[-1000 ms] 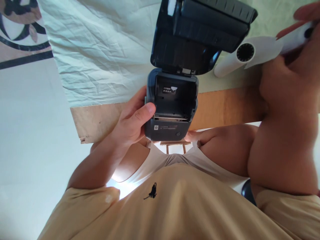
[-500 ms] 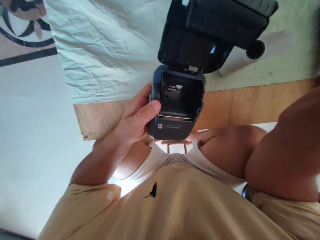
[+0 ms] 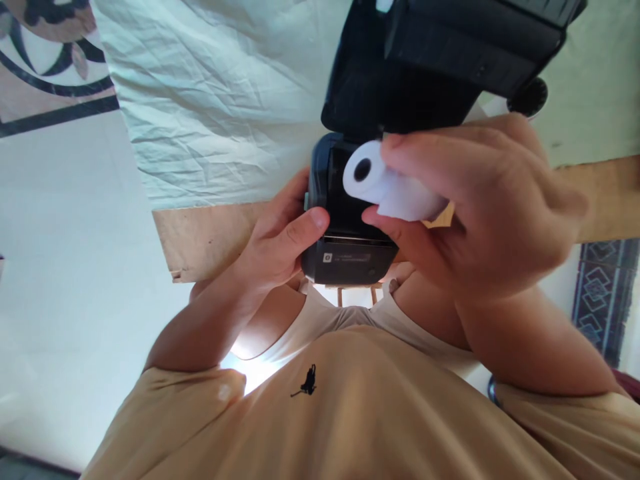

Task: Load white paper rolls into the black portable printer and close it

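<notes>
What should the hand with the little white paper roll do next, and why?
Probably lower the paper roll into the open bay of the printer. The lid stands open, the right hand holds the roll just above the bay, and the left hand grips the printer's side. Whether the roll lines up with the bay cannot be told, since it and the hand cover it.

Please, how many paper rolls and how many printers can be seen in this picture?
White paper rolls: 2, one held in the right hand over the printer, one lying behind the lid.
Dark printers: 1, lid open, held by the left hand.
Total: 3.
</notes>
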`<state>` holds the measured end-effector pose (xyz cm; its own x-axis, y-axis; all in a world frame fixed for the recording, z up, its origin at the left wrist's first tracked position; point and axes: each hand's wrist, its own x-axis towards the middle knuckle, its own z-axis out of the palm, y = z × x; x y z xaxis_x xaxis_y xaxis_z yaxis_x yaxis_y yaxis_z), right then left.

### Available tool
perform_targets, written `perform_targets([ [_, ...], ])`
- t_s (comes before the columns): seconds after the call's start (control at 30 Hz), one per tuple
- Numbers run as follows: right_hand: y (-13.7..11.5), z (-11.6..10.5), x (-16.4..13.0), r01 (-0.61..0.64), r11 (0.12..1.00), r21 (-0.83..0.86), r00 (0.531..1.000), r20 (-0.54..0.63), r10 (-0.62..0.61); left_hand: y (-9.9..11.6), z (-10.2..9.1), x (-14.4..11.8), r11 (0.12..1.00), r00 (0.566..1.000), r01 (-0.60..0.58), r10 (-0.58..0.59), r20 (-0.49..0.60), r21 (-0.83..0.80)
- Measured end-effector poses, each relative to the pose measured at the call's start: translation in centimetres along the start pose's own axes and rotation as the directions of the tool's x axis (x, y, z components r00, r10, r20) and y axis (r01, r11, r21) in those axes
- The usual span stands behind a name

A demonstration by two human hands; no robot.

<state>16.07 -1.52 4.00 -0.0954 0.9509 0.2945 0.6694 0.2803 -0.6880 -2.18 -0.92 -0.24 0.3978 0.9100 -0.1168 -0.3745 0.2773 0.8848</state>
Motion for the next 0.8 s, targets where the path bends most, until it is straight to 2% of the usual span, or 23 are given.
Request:
perform_targets([
  [0.07, -0.1, -0.3, 0.1, 0.229, 0.968, -0.107, 0.966, -0.094, -0.239, -0.2, -0.3, 0.0, 1.0, 0.999, -0.005, 0.006, 0.05, -0.011],
  [0.1, 0.0, -0.4, 0.1, 0.283, 0.943, -0.174, 0.948, -0.1, -0.303, -0.2, -0.4, 0.1, 1.0, 0.998, -0.007, 0.008, 0.068, -0.015],
  [0.17, 0.3, -0.5, 0.0, 0.27, 0.929, -0.253, 0.955, -0.052, -0.291, -0.3, -0.6, 0.1, 1.0, 0.995, -0.021, 0.023, 0.098, -0.019],
  [0.23, 0.7, -0.6, 0.0, 0.255, 0.933, -0.255, 0.963, -0.016, -0.268, -0.3, -0.7, 0.2, 0.999, 0.994, -0.031, 0.033, 0.103, -0.022],
  [0.33, 1.2, -0.6, 0.1, 0.336, 0.921, -0.197, 0.94, 0.003, -0.342, -0.2, -0.8, 0.2, 0.999, 0.995, -0.005, 0.009, 0.097, -0.033],
  [0.47, 1.8, -0.4, 0.0, 0.405, 0.898, -0.17, 0.911, -0.006, -0.412, -0.2, -0.9, 0.2, 0.999, 0.994, -0.002, 0.006, 0.109, -0.04],
  [0.6, 1.5, -0.2, -0.5, 0.362, 0.915, -0.181, 0.926, -0.046, -0.375, -0.2, -0.7, 0.4, 0.998, 0.991, -0.025, 0.032, 0.134, -0.057],
  [0.7, 1.2, -0.2, -0.8, 0.345, 0.93, -0.126, 0.929, -0.092, -0.357, -0.2, -0.5, 0.4, 0.999, 0.998, -0.013, 0.015, 0.063, -0.031],
  [0.8, 1.1, -0.4, -0.9, 0.387, 0.919, -0.079, 0.921, -0.01, -0.388, -0.4, -0.6, 0.4, 0.999, 0.999, -0.041, 0.041, 0.025, 0.029],
])
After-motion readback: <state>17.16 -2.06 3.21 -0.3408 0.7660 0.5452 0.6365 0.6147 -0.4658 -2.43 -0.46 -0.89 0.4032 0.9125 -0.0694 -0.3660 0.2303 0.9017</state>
